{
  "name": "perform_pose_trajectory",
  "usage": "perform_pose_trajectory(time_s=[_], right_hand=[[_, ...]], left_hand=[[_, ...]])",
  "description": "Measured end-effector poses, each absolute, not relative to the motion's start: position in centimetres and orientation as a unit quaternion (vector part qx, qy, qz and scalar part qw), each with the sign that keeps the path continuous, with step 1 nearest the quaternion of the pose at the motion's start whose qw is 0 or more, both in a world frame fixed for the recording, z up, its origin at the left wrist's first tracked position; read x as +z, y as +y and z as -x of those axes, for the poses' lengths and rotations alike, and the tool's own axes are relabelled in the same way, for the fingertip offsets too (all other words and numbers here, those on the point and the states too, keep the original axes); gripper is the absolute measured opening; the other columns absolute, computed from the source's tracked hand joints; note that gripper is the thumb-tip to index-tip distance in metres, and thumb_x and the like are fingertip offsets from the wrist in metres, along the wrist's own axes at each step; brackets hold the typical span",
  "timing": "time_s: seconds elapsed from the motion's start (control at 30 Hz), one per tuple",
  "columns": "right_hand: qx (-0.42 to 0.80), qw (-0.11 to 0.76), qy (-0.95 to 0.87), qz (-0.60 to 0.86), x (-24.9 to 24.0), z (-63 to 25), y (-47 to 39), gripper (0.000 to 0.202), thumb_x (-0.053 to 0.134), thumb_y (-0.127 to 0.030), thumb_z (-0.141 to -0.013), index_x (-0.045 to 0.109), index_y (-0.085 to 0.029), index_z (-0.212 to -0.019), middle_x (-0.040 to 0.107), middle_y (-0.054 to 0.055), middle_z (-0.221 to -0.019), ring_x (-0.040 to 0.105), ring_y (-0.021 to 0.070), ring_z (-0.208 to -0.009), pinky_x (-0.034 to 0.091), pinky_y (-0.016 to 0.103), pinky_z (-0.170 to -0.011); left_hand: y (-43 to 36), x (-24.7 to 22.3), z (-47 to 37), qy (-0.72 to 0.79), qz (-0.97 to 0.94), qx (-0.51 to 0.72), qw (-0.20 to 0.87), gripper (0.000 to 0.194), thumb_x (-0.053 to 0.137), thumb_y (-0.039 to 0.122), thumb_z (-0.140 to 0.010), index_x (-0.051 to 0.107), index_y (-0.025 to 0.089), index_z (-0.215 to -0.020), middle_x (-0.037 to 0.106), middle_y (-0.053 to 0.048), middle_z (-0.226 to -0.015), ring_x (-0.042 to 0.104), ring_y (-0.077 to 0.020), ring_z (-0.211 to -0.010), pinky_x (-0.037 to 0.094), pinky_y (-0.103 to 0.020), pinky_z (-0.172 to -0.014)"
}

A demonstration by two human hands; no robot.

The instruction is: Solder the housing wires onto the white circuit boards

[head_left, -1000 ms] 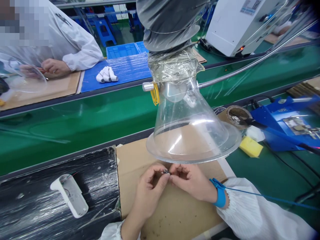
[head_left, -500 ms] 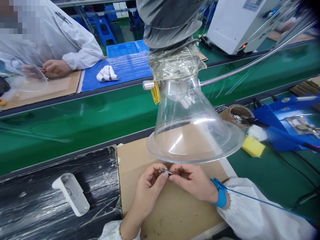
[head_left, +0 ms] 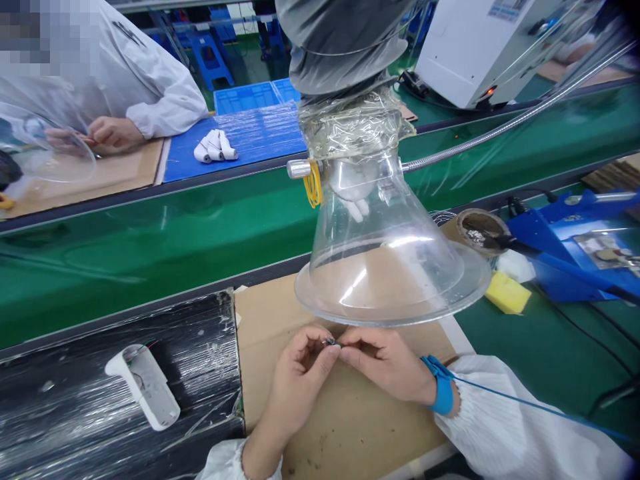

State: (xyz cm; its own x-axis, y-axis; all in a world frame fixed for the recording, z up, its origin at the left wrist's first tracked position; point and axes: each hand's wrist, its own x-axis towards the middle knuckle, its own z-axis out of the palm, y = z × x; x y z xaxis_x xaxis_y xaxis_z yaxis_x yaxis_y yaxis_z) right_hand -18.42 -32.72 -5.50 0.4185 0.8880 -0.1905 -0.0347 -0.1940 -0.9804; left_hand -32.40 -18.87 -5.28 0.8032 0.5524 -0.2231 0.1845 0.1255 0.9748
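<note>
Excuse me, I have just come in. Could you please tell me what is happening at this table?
A person's left hand and right hand meet over the cardboard, with a small part between their fingertips; it is too small to identify. A clear hood hangs just beyond. To the left, an open white casing with thin wires lies on a black wrapped surface. Across the green strip, a co-worker's hands are also together.

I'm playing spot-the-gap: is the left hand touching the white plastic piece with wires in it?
Apart. The head view shows black surface and cardboard between the left hand and the white plastic piece.
</note>
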Motion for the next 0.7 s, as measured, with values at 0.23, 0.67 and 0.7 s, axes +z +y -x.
perform_pose_trajectory(time_s=[0.23, 0.67, 0.7], right_hand=[[0.416, 0.543, -0.343, 0.644, -5.52, 18.41, -32.72, 0.024, 0.069, -0.042, -0.100, 0.080, -0.021, -0.097, 0.077, 0.004, -0.088, 0.068, 0.0191, -0.083, 0.053, 0.031, -0.076], [0.410, 0.525, -0.357, 0.655, -4.79, 18.32, -32.49, 0.032, 0.065, -0.050, -0.102, 0.076, -0.023, -0.089, 0.071, 0.003, -0.079, 0.063, 0.0187, -0.076, 0.051, 0.033, -0.073], [0.411, 0.524, -0.355, 0.656, -4.86, 18.33, -32.51, 0.031, 0.066, -0.049, -0.102, 0.076, -0.023, -0.089, 0.071, 0.003, -0.080, 0.063, 0.0185, -0.076, 0.050, 0.033, -0.072]], left_hand=[[-18.84, -5.31, 32.41, 0.275, -0.648, 0.139, 0.697, 0.026, 0.078, 0.044, -0.092, 0.070, 0.019, -0.090, 0.072, -0.005, -0.088, 0.069, -0.0182, -0.086, 0.058, -0.027, -0.081], [-18.79, -5.25, 32.28, 0.281, -0.647, 0.144, 0.694, 0.029, 0.081, 0.046, -0.090, 0.071, 0.019, -0.088, 0.072, -0.005, -0.086, 0.069, -0.0187, -0.084, 0.058, -0.028, -0.079], [-18.79, -5.26, 32.28, 0.281, -0.648, 0.145, 0.694, 0.028, 0.081, 0.046, -0.090, 0.071, 0.019, -0.088, 0.072, -0.005, -0.086, 0.069, -0.0187, -0.084, 0.058, -0.028, -0.079]])
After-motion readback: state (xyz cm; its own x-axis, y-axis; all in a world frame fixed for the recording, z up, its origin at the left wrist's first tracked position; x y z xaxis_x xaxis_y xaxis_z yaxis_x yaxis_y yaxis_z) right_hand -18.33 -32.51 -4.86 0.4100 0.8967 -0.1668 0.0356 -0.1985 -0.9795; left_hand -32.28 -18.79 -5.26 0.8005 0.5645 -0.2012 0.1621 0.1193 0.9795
